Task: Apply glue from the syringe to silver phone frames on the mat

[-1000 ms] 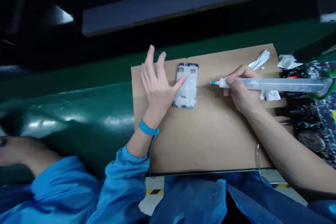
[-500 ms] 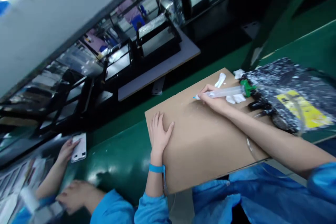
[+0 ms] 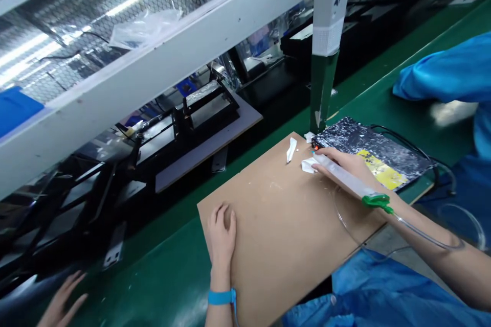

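Observation:
My left hand [image 3: 221,232] rests palm down on a brown cardboard sheet [image 3: 284,245], near its left edge, holding nothing. A blue wrist strap [image 3: 220,297] circles that wrist. My right hand [image 3: 345,166] is shut around a large dispensing syringe [image 3: 341,176] smeared with white paste, which has a green end fitting [image 3: 378,203] and a clear air hose [image 3: 347,230]. Its tip lies against a crumpled white wipe [image 3: 309,165] on the cardboard. A second white wipe [image 3: 291,149] lies nearby. No phone frame shows in this view.
A black box [image 3: 364,144] spattered with white, bearing a yellow label [image 3: 379,171], stands beyond the cardboard on the green bench [image 3: 161,271]. A white-and-green post [image 3: 325,46] rises behind it. A co-worker's hand [image 3: 63,301] shows at lower left, and a blue sleeve [image 3: 441,74] at upper right.
The view has swung to the right. The phone frame under my left hand earlier is gone from the cardboard. My right hand has brought the syringe tip down onto the white wipe.

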{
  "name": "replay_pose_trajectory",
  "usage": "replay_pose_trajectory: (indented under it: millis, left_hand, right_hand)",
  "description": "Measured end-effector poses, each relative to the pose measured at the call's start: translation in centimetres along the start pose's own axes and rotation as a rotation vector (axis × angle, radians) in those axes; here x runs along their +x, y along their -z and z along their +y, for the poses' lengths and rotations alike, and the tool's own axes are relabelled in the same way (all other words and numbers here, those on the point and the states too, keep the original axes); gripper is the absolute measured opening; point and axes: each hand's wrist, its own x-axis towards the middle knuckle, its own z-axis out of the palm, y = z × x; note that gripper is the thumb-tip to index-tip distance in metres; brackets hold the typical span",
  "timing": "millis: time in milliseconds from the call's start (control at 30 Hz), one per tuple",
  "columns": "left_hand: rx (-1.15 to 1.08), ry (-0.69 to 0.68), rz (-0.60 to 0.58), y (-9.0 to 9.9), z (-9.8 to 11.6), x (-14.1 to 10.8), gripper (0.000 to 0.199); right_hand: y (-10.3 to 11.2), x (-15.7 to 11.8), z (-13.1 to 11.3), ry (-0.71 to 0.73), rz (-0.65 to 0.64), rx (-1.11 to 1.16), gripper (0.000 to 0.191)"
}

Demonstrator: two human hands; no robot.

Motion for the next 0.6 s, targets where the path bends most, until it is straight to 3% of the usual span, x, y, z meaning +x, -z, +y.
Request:
replay_pose_trajectory:
  millis: [133, 233, 367, 500, 600]
  left_hand:
    - [0.048, -0.172, -0.065, -0.8, 1.7, 0.0, 0.032]
    - [0.141, -0.356, -0.243, -0.9, 4.5, -0.4, 0.037]
    - [0.15, -0.523, -0.497, 0.1, 9.7, -0.6, 0.033]
    - [0.098, -0.558, -0.598, 0.3, 15.3, 1.2, 0.02]
    - [-0.047, -0.432, -0.601, -1.5, 18.6, 3.8, 0.016]
  right_hand:
    - [0.3, 1.1, 0.3, 0.082, -0.064, -0.07, 0.029]
    - [0.3, 1.2, -0.3, 0.13, -0.098, -0.168, 0.028]
    - [0.4, -0.2, -1.2, 0.187, -0.101, -0.344, 0.018]
    - [0.1, -1.6, -1.3, 0.237, -0.08, -0.467, 0.01]
    - [-0.2, -2.0, -0.9, 0.231, -0.052, -0.537, 0.007]
